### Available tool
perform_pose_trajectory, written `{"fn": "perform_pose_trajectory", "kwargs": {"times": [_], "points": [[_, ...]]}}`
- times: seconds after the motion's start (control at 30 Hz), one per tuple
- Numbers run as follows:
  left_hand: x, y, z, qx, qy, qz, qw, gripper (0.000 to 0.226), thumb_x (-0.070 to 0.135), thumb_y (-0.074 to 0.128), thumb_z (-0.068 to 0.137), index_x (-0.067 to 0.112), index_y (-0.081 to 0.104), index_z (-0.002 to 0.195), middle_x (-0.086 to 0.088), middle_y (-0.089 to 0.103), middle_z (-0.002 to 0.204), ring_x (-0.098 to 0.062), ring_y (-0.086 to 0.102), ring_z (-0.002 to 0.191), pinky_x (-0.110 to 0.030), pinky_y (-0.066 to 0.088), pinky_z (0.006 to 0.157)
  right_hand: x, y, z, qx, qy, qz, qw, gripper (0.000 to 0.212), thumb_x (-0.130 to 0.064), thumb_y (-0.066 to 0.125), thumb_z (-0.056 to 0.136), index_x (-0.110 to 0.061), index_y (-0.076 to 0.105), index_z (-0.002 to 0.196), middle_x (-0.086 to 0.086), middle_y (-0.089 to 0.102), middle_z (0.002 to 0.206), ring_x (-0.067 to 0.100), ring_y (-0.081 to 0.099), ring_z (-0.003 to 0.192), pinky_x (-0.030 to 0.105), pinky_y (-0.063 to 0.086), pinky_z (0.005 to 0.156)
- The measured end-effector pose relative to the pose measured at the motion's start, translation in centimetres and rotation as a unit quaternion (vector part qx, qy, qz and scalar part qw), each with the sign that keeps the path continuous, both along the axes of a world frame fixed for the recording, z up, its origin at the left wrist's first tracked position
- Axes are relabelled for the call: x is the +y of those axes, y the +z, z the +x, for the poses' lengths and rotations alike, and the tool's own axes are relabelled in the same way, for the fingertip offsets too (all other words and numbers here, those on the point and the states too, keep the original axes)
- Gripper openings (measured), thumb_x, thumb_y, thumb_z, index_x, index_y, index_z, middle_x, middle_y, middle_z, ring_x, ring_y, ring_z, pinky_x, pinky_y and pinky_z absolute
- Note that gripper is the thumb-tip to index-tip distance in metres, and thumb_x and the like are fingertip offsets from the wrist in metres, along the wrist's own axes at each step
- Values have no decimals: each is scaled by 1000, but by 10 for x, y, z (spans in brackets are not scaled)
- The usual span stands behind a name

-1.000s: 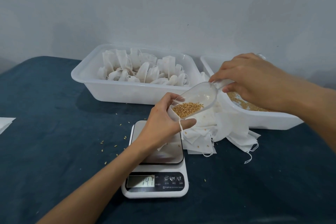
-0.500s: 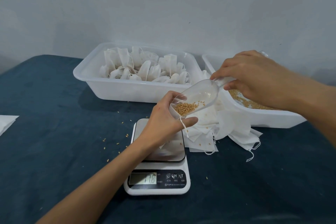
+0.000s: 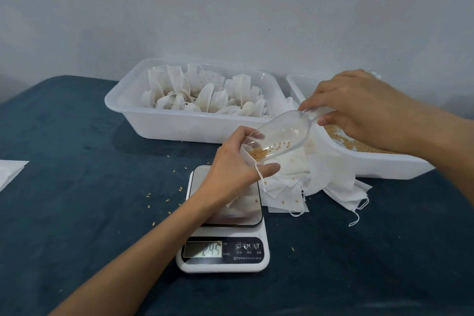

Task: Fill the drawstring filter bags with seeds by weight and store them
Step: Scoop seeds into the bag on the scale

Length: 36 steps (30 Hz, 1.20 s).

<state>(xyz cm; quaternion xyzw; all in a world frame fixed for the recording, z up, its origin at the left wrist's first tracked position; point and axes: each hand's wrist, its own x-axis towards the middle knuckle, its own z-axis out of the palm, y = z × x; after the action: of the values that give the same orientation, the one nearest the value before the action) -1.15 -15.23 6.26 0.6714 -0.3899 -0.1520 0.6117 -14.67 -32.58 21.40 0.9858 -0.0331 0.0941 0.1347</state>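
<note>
Change: since a second ago the scoop (image 3: 279, 136) has tipped steeper and most of its seeds have gone into the bag; the scale readout has climbed to what looks like 245.
Bench: the dark blue bench (image 3: 77, 187) carries everything, with stray seeds (image 3: 164, 197) scattered left of the scale.
Trays: two white trays; the left tray (image 3: 179, 126) holds a heap of filled, tied bags (image 3: 202, 92), too many and too overlapped to count; the right tray (image 3: 384, 164) holds loose seed.
Empty bags: one loose pile of flat empty bags (image 3: 307, 182) lies between scale and right tray; the number cannot be told.
Scale: one digital scale (image 3: 223, 246), with the bag's bottom resting on its platform.
Right hand: the right hand (image 3: 359, 108) pinches the clear scoop's handle, mouth angled down into the bag.
Left hand: the left hand (image 3: 230, 164) is curled around the neck of the open filter bag (image 3: 247, 155), holding it upright over the platform.
Step in hand: topping the bag to weight. It is likely best done by tapping out the last seeds slowly, easing the left hand's downward press so the reading is true, and keeping the scoop lip inside the bag mouth.
Scoops: one.
</note>
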Motion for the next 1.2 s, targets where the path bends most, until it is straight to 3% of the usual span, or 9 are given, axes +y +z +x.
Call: {"fn": "perform_pose_trajectory", "kwargs": {"times": [0.2, 0.37, 0.5, 0.63, 0.73, 0.83, 1.0, 1.13, 1.2], "points": [[0, 2, 0, 10, 2, 5, 1000, 48, 19, 92, 73, 34, 62, 108, 12, 66, 99, 9, 59, 89, -9, 45, 72, -1, -3, -1, 1, 0, 7, 1000, 35, -12, 70, 92, -25, 70, 124, -1, 69, 109, 29, 61, 103, 43, 36, 100], [1, 3, 2, 8, 11, 17, 1000, 48, 23, 92, 73, 38, 61, 107, 15, 66, 99, 3, 62, 88, -14, 48, 75, -8, -10, -4, -7, -8, 44, 999, 33, -7, 70, 91, -23, 70, 120, -6, 70, 108, 23, 62, 103, 35, 39, 94], [2, 3, 3, 11, 2, 18, 1000, 47, 18, 87, 73, 37, 61, 108, 24, 67, 102, -1, 66, 89, -19, 50, 79, -19, -25, -12, -8, -50, 172, 984, 29, -6, 66, 94, -19, 68, 121, -13, 67, 107, 2, 58, 100, 0, 34, 83], [2, 3, 4, 16, 3, 19, 1000, 43, 22, 81, 72, 36, 61, 108, 17, 69, 91, -2, 64, 80, -23, 51, 74, -34, -39, -21, -42, -74, 312, 946, 29, -6, 64, 96, -24, 68, 118, -27, 64, 107, -26, 54, 97, -1, 41, 71], [0, 1, 6, 31, 13, 59, 998, 34, 26, 82, 81, 35, 63, 108, 16, 71, 93, -8, 67, 89, -36, 57, 82, -56, -46, -27, -68, -83, 325, 940, 28, -9, 64, 97, -28, 66, 118, -25, 66, 110, -21, 57, 103, 1, 42, 77], [0, 0, 8, 29, -6, 75, 997, 5, 23, 65, 101, 25, 69, 103, 6, 76, 88, -14, 68, 87, -39, 56, 85, -87, -57, -30, -125, -140, 317, 930, 23, -14, 65, 97, -27, 64, 116, -20, 67, 108, -5, 61, 104, 2, 38, 79], [3, 0, 10, 11, -11, -11, 1000, 27, 18, 46, 111, 17, 71, 101, -2, 76, 81, -25, 67, 80, -40, 54, 83, -140, -82, -36, -204, -306, 244, 897, 34, -25, 65, 98, -9, 61, 128, 8, 67, 123, 27, 62, 110, 35, 46, 89], [3, 1, 13, 31, -11, -72, 997, 27, 18, 46, 112, 18, 71, 102, -8, 75, 83, -28, 66, 78, -23, 54, 73, -161, -92, -31, -145, -389, 239, 878, 26, -24, 67, 96, -2, 66, 110, 17, 69, 108, 34, 64, 97, 44, 50, 84], [3, 3, 13, 36, -15, -85, 996, 29, 17, 46, 111, 21, 72, 100, -8, 75, 82, -20, 67, 76, -19, 52, 71, -165, -94, -24, -81, -422, 237, 871, 13, -17, 70, 92, -5, 65, 90, 14, 66, 89, 29, 62, 81, 40, 51, 70]]}}
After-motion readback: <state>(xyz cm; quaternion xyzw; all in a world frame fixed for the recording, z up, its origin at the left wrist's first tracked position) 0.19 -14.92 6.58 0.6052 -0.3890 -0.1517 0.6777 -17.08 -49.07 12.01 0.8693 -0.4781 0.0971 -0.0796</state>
